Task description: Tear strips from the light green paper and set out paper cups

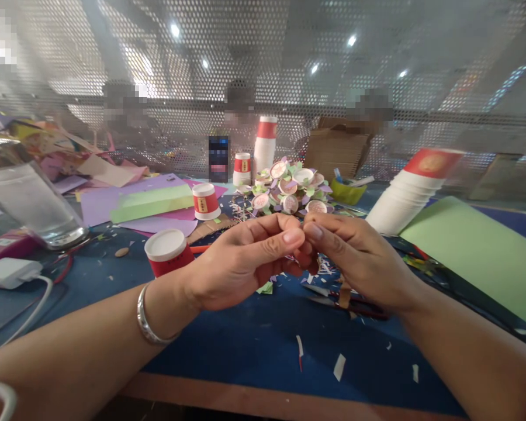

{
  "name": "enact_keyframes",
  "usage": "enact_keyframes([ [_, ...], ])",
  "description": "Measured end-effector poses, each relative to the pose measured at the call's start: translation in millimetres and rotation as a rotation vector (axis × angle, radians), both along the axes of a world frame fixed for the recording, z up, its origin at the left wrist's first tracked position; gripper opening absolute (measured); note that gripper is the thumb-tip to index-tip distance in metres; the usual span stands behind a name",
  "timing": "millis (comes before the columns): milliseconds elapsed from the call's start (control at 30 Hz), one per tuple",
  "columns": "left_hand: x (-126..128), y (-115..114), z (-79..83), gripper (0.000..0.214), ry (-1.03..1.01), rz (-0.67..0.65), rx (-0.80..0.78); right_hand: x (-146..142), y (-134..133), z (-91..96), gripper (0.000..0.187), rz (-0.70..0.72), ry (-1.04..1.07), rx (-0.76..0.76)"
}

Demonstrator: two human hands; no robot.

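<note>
My left hand (254, 257) and my right hand (355, 251) meet at the fingertips over the blue table. Each hand pinches thumb against forefinger; whatever lies between them is too small or hidden to make out. Behind my fingers rises a pile of paper-cup flowers (289, 187) with green and purple leaves. Below my right hand lie scissors (350, 304) with dark red handles, blades pointing left. A red and white paper cup (169, 251) stands upside down just beyond my left wrist, partly covered by it.
Stacked paper cups (407, 190) lean at the right beside green paper sheets (482, 251). Coloured paper (153, 202), a glass of water (30, 199) and a white charger (11, 273) are at the left. Paper scraps (339, 367) litter the table. A perforated metal screen (263, 58) stands behind.
</note>
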State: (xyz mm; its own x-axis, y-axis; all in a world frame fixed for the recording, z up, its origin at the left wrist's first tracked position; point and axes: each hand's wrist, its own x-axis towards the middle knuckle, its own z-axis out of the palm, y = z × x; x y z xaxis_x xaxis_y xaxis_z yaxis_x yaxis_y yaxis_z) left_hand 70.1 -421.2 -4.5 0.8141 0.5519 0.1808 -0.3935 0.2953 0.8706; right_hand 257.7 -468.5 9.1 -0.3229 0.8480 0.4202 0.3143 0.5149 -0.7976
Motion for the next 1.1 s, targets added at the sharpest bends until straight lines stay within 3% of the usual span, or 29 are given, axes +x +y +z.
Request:
enact_keyframes([
  [367,11,5,-11.3,0.015,-0.082,0.158,-0.148,-1,6,-6.6,0.045,-0.112,-0.054,0.006],
  [600,12,8,-17.2,0.022,-0.028,0.281,-0.058,4,10,-16.1,0.048,-0.147,-0.135,-0.029],
  [933,10,8,-15.2,0.026,0.073,0.371,0.051,6,12,-15.9,0.052,-0.144,-0.19,-0.058],
  [1100,8,8,-10.8,0.023,0.021,0.285,0.123,6,10,-14.7,0.051,-0.075,-0.139,-0.116],
])
